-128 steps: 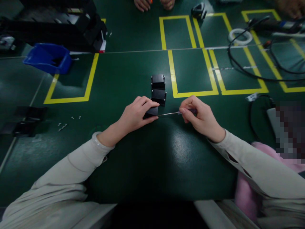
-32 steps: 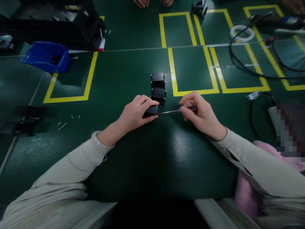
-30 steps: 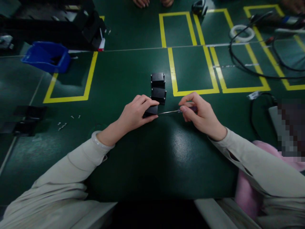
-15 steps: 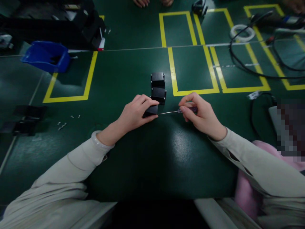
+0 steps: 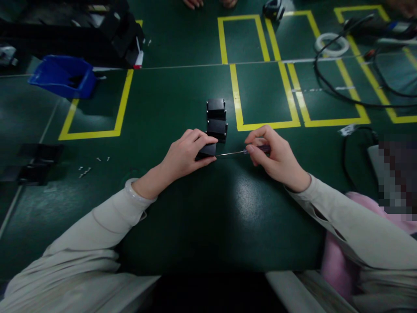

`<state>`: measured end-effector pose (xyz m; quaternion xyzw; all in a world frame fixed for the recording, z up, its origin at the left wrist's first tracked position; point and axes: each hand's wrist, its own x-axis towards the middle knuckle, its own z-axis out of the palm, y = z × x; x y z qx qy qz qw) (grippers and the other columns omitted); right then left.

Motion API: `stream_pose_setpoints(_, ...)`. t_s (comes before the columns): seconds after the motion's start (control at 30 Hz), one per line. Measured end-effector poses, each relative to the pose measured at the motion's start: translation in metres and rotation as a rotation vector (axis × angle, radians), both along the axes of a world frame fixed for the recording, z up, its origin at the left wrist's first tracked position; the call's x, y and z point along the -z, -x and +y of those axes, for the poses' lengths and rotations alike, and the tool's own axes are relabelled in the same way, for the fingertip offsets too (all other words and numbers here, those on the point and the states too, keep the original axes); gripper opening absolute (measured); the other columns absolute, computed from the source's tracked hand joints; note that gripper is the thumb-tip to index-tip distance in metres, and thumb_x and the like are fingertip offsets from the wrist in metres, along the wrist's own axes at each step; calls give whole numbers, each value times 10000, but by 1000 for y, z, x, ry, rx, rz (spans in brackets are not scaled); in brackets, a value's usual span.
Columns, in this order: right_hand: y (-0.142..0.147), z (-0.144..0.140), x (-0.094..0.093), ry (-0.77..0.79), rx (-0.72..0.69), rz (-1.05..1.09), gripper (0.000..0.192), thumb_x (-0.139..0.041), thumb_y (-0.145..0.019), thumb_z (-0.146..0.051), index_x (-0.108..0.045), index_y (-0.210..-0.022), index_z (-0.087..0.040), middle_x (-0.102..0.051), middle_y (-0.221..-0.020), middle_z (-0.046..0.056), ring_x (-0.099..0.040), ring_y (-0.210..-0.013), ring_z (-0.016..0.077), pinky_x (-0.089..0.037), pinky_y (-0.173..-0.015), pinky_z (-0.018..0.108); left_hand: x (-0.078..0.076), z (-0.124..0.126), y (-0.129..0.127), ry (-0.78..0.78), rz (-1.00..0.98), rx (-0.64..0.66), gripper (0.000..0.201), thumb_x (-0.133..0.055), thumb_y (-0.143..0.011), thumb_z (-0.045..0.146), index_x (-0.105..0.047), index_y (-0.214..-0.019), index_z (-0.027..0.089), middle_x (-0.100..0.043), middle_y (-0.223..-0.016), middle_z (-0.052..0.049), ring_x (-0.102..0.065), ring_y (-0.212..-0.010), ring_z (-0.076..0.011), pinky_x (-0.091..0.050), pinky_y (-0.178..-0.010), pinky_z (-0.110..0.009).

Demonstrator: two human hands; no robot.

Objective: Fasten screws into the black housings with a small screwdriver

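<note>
My left hand grips a small black block between thumb and fingers on the green table, covering its left part. In my right hand is a screwdriver, held nearly level by its dark handle. Its thin metal shaft points left, and the tip meets the right side of the block near my left thumb. Just beyond my left hand, two similar black blocks with silvery screws at their corners lie in a row. Several loose screws lie to the left of my left forearm.
A blue bin stands at the upper left beside a large black case. Dark parts lie at the left. A white tape roll and black cables are at the right. Another person's hand shows at the far edge.
</note>
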<state>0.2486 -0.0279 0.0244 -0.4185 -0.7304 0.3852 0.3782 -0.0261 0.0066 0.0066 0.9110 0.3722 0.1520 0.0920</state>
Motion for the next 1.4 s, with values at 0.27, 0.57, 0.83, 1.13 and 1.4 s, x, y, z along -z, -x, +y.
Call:
stream_pose_setpoints(0.27, 0, 0, 1, 13, 8, 13, 118, -586, -974, -258, -490, -1033, -222, -498, -638, -76, -496, -535, 90, -371, -556, 260, 0, 1, 0, -14, -2, 4, 420, -634, -947, 426, -552, -1302, 216, -621, -1184, -102, -575, -1090, -283, -522, -855, -412)
stream_pose_setpoints(0.57, 1, -1, -1, -59, 38, -12, 175, -619, -916, -162, -501, -1030, -223, -497, -693, -59, -494, -606, 105, -388, -609, 276, 1, 0, 0, -12, -10, 4, 411, -641, -944, 396, -544, -1305, 225, -617, -1191, -99, -571, -1089, -278, -518, -849, -406)
stream_pose_setpoints(0.83, 0, 0, 1, 6, 6, 10, 74, -562, -986, -246, -499, -1015, -218, -504, -638, -73, -503, -538, 90, -381, -566, 265, 0, 0, 0, -8, -6, 3, 411, -640, -945, 398, -547, -1305, 224, -616, -1189, -102, -572, -1087, -282, -516, -837, -404)
stream_pose_setpoints(1.13, 1, 0, 1, 64, -5, 36, 95, -547, -1005, -294, -498, -998, -212, -500, -610, -82, -499, -495, 78, -365, -524, 253, 0, 0, 1, -11, 0, 6, 425, -647, -941, 394, -540, -1312, 217, -612, -1201, -104, -571, -1092, -279, -517, -832, -392)
stream_pose_setpoints(1.4, 1, 0, 0, -21, 27, 24, 138, -603, -940, -176, -502, -1029, -208, -501, -668, -71, -494, -573, 86, -382, -601, 265, 0, 0, 0, -20, -6, 12, 414, -643, -944, 395, -546, -1305, 215, -616, -1186, -99, -571, -1083, -276, -516, -845, -397)
